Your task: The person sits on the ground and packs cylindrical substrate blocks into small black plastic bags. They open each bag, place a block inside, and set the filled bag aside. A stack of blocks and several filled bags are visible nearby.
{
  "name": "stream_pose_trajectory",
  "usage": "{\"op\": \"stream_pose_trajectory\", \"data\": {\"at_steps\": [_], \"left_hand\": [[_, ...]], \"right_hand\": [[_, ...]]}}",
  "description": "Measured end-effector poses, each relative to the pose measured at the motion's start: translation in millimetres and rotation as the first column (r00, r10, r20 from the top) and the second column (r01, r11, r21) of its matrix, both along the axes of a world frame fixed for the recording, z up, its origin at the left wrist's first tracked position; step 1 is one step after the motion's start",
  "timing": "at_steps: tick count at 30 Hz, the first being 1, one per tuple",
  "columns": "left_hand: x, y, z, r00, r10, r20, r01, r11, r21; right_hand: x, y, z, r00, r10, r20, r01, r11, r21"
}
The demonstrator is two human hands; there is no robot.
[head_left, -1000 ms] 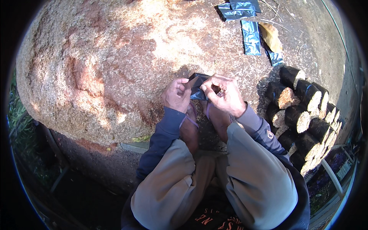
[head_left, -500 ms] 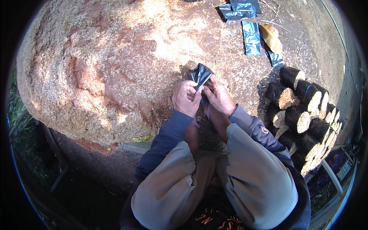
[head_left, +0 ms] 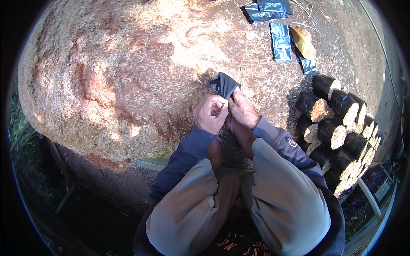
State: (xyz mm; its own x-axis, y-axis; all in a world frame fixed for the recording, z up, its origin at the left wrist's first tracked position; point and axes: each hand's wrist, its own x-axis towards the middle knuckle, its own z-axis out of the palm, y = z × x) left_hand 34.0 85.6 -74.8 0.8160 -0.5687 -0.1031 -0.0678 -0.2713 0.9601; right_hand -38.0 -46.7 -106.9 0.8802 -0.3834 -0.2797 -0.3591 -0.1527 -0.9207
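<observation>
Between my hands, in front of my feet, is a small black plastic bag (head_left: 225, 84), its far end spread out and its near end gathered. My left hand (head_left: 209, 112) is closed in a pinch at the near edge of the bag, thumb against curled fingers. My right hand (head_left: 243, 107) grips the bag's right side, with the thumb on top. The far part of the bag hangs over brownish, shaving-like loose material. What lies inside the bag cannot be seen.
A large mound of wood shavings (head_left: 98, 89) fills the left and middle. Filled black bags (head_left: 332, 133) are stacked at right. Flat black plastic bags (head_left: 281, 42) lie at the far right beside a dry leaf (head_left: 302, 42). A thin hose (head_left: 380, 38) runs along the right.
The bag has turned and its far end is spread flatter, with a broader dark face showing. My left hand has curled tighter; my right hand has shifted slightly left.
</observation>
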Motion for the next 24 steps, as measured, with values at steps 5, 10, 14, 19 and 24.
{"op": "stream_pose_trajectory", "data": {"at_steps": [5, 10, 14, 19, 24], "left_hand": [[-2, -4, 12, 0.978, -0.143, 0.152, 0.143, 0.99, 0.007], [-2, -5, 13, 0.98, -0.172, 0.101, 0.172, 0.985, 0.013], [-2, -6, 10, 0.98, -0.149, 0.133, 0.153, 0.988, -0.016], [-1, -2, 13, 0.978, -0.185, 0.096, 0.187, 0.982, -0.009], [-1, -3, 14, 0.972, -0.216, 0.092, 0.216, 0.976, 0.011]], "right_hand": [[-4, 3, -17, 0.912, -0.394, 0.112, 0.24, 0.735, 0.634], [-26, -5, -54, 0.932, -0.361, 0.009, 0.129, 0.357, 0.925], [-34, -3, -59, 0.891, -0.421, -0.169, 0.268, 0.187, 0.945], [-36, -9, -35, 0.934, -0.35, 0.069, 0.018, 0.239, 0.971], [-30, -9, -34, 0.972, -0.155, 0.175, -0.024, 0.679, 0.734]]}}
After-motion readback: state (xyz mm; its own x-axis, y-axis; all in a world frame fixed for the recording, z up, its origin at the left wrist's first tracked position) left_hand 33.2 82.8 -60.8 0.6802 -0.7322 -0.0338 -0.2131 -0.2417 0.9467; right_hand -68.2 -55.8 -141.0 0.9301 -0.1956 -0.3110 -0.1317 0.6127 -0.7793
